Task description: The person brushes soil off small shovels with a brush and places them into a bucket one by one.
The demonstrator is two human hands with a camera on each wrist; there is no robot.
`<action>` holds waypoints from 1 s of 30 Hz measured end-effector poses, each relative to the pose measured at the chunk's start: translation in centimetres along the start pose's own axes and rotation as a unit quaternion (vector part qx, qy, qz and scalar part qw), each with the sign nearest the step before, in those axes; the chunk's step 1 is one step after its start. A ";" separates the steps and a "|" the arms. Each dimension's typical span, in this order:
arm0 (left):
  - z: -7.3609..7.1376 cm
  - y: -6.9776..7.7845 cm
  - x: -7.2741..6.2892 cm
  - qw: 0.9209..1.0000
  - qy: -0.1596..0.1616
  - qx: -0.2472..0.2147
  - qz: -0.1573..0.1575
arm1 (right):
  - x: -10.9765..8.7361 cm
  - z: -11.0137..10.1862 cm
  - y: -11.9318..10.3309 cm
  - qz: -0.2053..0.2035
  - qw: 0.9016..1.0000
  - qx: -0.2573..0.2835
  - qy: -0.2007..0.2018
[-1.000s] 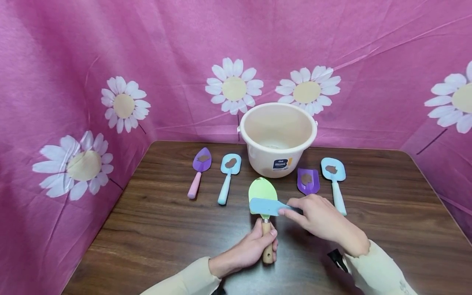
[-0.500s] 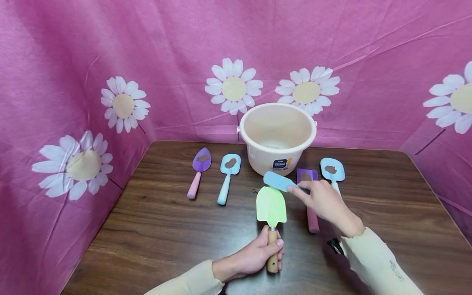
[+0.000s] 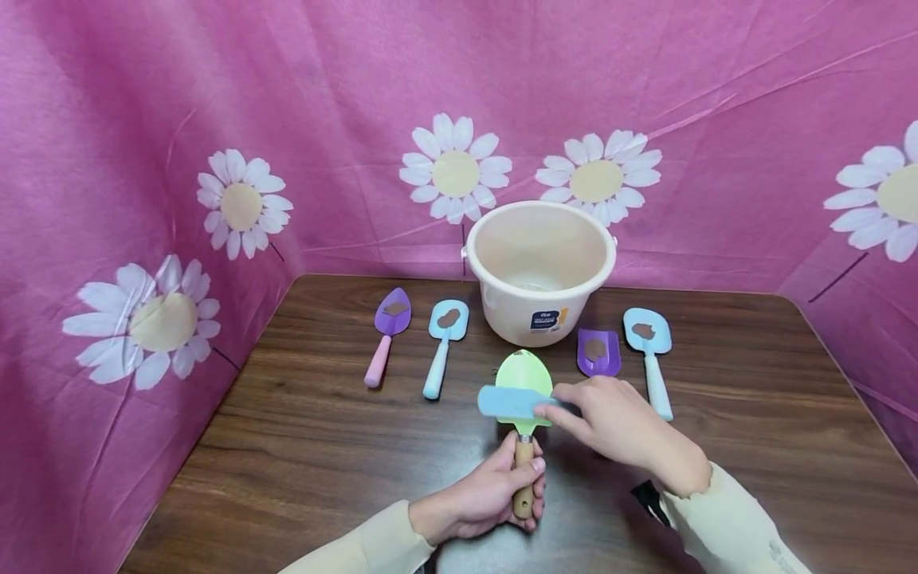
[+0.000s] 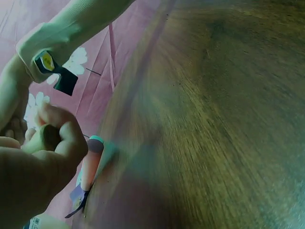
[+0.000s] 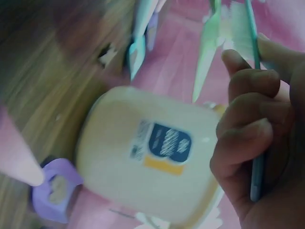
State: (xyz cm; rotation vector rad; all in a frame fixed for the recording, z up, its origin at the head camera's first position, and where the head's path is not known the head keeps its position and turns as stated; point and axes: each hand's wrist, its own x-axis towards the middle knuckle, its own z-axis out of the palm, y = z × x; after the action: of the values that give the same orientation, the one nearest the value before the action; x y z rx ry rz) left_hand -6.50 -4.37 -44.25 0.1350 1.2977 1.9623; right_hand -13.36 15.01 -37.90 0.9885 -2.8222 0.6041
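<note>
My left hand (image 3: 495,488) grips the wooden handle of a green hand trowel (image 3: 525,368), its blade pointing toward the bucket. A small brown fleck shows near the blade's tip. In my right hand (image 3: 620,426) is a blue brush (image 3: 505,402), held crosswise over the lower blade. Pale bristles appear on the brush (image 5: 242,29) in the right wrist view, with fingers curled round its thin handle. Whether the bristles touch the blade cannot be told. The left wrist view shows the wooden handle's end (image 4: 49,137) inside the left hand's curled fingers.
A cream bucket (image 3: 538,311) stands behind the trowel. To its left lie a purple trowel (image 3: 392,312) and a light blue one (image 3: 448,320); to its right, a purple scoop (image 3: 598,352) and another light blue trowel (image 3: 648,331). Each blade has a brown patch. Dark specks lie on the table.
The brush moved up past the green trowel's tip, then came back down over its lower blade. The trowel dipped toward me and rose again. Both hands kept their hold.
</note>
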 end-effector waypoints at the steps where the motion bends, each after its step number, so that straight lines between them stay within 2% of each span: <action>1: 0.0 0.0 0.0 1.000 0.004 0.001 0.000 | -0.1 -0.1 -0.4 -0.008 1.000 -0.003 -0.005; 5: 0.1 0.2 0.1 1.000 0.012 0.006 0.003 | -0.3 -0.1 -1.4 -0.008 1.000 -0.022 -0.013; 9: 0.1 0.2 0.0 1.000 0.012 0.009 -0.001 | -0.2 -0.1 -1.3 0.022 0.999 -0.030 0.002; 16: 0.4 -0.2 -0.3 1.000 0.008 0.008 -0.006 | 0.6 -0.2 1.1 0.084 0.996 -0.007 0.037; 21: 0.4 -0.5 -0.4 1.000 -0.002 0.002 -0.021 | 0.7 0.1 2.4 0.123 0.991 -0.011 0.059; 24: 0.4 -0.4 -0.3 1.000 0.005 0.005 -0.025 | 0.6 0.4 2.4 0.120 0.990 -0.013 0.067; 28: 0.3 0.0 -0.2 0.999 0.020 0.013 -0.027 | 0.4 0.5 1.5 0.089 0.993 -0.013 0.072; 30: 0.3 0.2 0.0 0.999 0.027 0.015 -0.025 | 0.2 0.4 0.7 0.070 0.996 -0.012 0.061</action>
State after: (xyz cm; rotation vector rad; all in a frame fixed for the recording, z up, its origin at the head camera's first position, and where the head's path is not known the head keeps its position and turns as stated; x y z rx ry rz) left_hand -6.45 -4.24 -43.96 0.0643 1.3522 1.9175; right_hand -13.90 15.25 -38.43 0.7275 -2.7986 0.6195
